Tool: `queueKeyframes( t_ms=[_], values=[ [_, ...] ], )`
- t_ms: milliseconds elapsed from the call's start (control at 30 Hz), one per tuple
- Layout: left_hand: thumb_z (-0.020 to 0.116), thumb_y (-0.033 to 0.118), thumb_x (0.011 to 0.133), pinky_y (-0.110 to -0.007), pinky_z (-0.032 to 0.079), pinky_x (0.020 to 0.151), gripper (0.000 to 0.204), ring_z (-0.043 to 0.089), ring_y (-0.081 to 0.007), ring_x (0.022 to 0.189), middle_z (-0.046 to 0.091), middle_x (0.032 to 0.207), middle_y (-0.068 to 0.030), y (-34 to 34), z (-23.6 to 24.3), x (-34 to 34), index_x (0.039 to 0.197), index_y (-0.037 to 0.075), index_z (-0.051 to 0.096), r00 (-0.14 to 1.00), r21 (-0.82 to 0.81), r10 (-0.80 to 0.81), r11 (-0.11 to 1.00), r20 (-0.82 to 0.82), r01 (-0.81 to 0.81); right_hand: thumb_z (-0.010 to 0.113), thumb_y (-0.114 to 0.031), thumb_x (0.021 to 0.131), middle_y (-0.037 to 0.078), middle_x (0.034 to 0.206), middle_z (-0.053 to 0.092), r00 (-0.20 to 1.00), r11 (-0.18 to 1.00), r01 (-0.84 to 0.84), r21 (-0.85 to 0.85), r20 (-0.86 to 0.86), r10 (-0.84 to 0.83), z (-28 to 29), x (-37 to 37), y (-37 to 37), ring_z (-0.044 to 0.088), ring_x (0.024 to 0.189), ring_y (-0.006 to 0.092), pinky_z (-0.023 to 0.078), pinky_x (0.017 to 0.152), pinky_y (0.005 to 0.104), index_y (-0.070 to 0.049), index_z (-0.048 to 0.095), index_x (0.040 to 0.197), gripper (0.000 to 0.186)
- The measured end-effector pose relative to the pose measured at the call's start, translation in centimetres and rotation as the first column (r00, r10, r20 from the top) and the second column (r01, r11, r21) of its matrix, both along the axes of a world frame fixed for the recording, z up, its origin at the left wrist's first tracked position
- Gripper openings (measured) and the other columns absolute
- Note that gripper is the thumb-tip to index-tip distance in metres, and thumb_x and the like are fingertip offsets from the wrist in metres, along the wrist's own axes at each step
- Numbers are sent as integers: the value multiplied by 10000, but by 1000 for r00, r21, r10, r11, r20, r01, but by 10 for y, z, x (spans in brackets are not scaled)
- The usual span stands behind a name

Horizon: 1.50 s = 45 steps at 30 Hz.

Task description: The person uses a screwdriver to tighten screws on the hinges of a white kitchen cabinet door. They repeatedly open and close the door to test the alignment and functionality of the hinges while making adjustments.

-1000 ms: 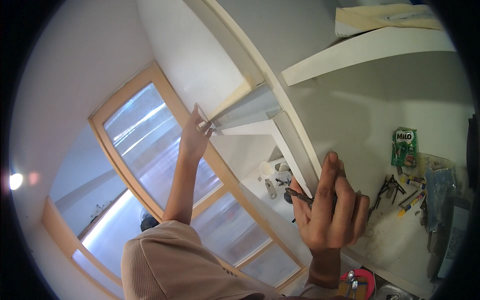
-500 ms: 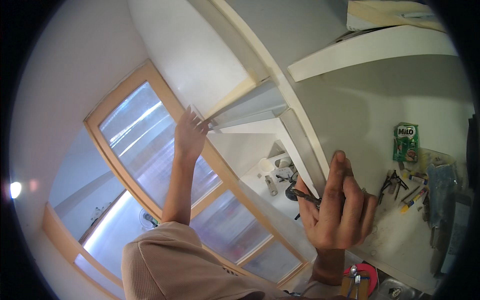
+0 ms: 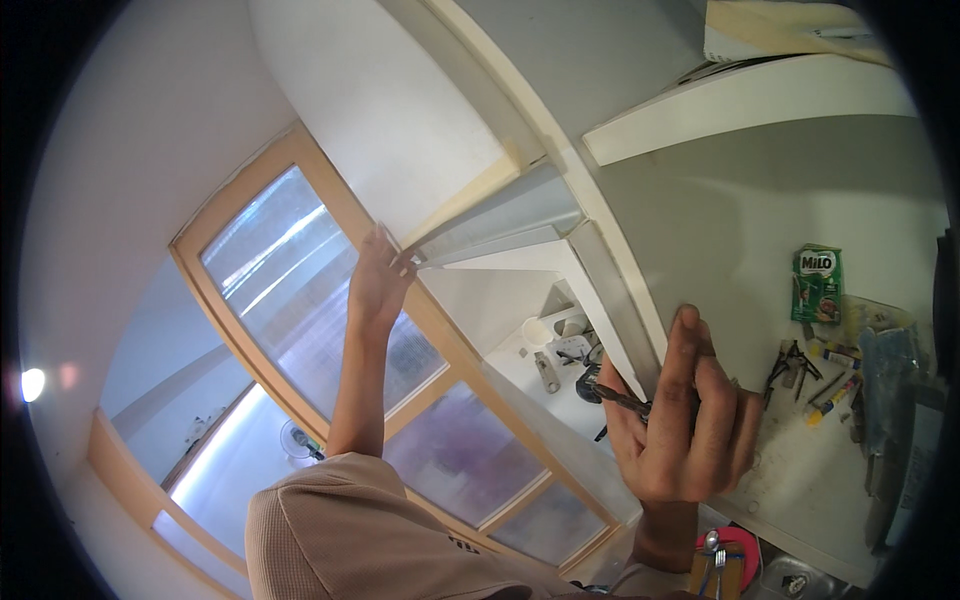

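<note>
**Drill bit held against the grey panel**

Drill bit [image 3: 622,400] sits pinched in the right hand [image 3: 680,420], whose grip closes on it while pressing the grey panel [image 3: 620,300]. Since a second ago, that hand has shifted slightly up the panel. Farther off, the left hand [image 3: 378,285] fingers pinch the metal profile's [image 3: 500,225] end beside the window [image 3: 300,300].

One package only: small green rectangular drink carton [image 3: 817,284], red-and-white label, lying flat on white worktop [image 3: 800,480], just above the scattered hand tools [image 3: 815,370].
</note>
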<state>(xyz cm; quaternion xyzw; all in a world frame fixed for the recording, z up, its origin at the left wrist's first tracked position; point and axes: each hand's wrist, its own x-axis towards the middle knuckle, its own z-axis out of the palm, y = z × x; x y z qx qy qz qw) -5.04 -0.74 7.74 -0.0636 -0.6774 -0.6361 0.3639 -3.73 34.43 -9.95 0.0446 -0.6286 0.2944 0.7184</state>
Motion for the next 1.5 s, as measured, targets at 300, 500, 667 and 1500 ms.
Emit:
queueKeyframes(
  t_ms=[300,500,667,1500],
  values=[
    [467,366,1107,-443,375,1068,444,485,-247,1180,541,1346,-47,7,-1,0,1478,125,429,1000,-69,19,997,21,-17,675,-378,991,39,870,733,998,999,37,-21,-57,-38,-1,-6,-1,440,569,106,392,479,204,-29,786,1109,385],
    [446,412,1106,-507,342,1125,523,451,-282,1267,486,1441,-82,-4,-3,3,1502,74,397,999,-87,-1,996,39,5,681,-373,986,33,858,725,999,1000,17,-12,-41,-17,-1,-5,-1,442,577,111,395,481,209,-29,787,1112,381],
    [439,449,1097,-631,233,1194,614,313,-375,1452,336,1598,-158,1,-2,6,1551,53,323,999,-18,-44,999,28,44,794,-322,889,75,1023,733,996,997,-70,16,48,69,-2,7,2,563,691,147,442,574,290,18,737,1188,456],
    [543,504,1044,-463,441,1068,516,560,-253,1223,578,1351,-102,-19,-4,38,1388,120,520,996,-122,-72,990,-44,66,654,-413,1000,54,935,734,1000,1000,-10,-7,-14,10,-1,-1,1,493,618,125,421,530,247,-24,776,1133,428]
  ],
)
